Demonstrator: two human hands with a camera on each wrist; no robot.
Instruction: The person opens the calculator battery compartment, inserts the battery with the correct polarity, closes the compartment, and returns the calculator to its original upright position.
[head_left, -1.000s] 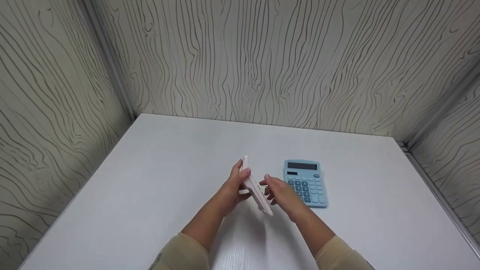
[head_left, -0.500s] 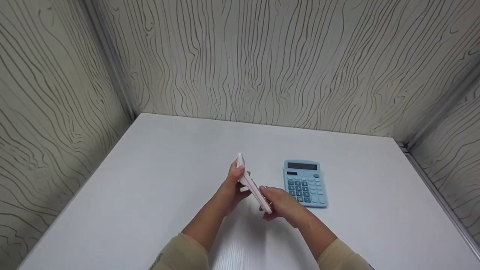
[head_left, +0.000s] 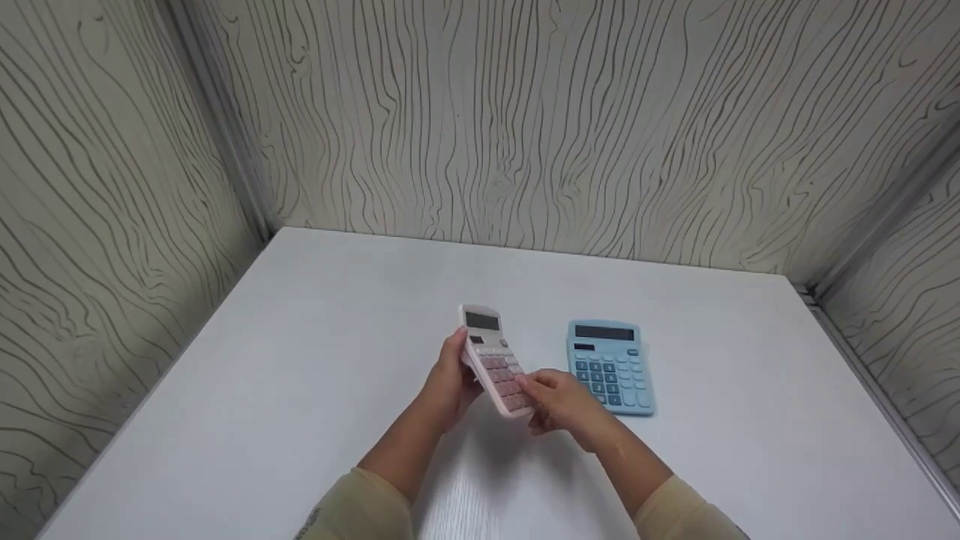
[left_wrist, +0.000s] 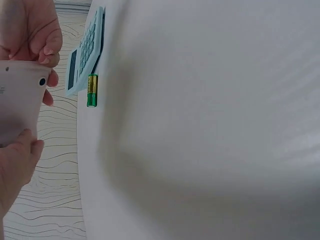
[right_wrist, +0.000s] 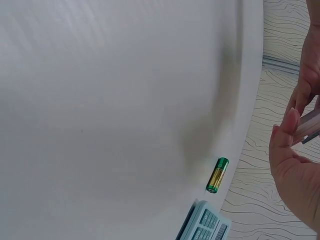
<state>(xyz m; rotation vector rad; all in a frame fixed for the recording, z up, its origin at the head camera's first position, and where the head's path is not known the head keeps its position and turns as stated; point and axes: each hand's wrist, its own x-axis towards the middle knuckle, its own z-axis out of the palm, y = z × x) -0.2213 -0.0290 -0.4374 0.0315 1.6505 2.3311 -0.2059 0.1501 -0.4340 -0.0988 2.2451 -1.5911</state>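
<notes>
A pale pink calculator [head_left: 496, 367] is held up off the table, its keys and display facing me in the head view. My left hand [head_left: 448, 379] grips its left edge. At the lower right corner my right hand [head_left: 564, 405] pinches it, thumb on the keys side. The left wrist view shows the calculator's plain pink back [left_wrist: 20, 95] with a small round dark spot near a corner. A light blue calculator [head_left: 611, 367] lies face up to the right, partly behind my right hand. A green and gold battery [right_wrist: 217, 175] lies near it, not visible in the head view.
The white table [head_left: 337, 315] reaches back to a wood-grain patterned wall [head_left: 495, 127]. Similar panels stand at left and right, with grey metal strips [head_left: 217, 120] at the corners.
The pink calculator was nearly edge-on and has turned to show its face. My right hand, apart from it a second ago, came in to hold its lower end.
</notes>
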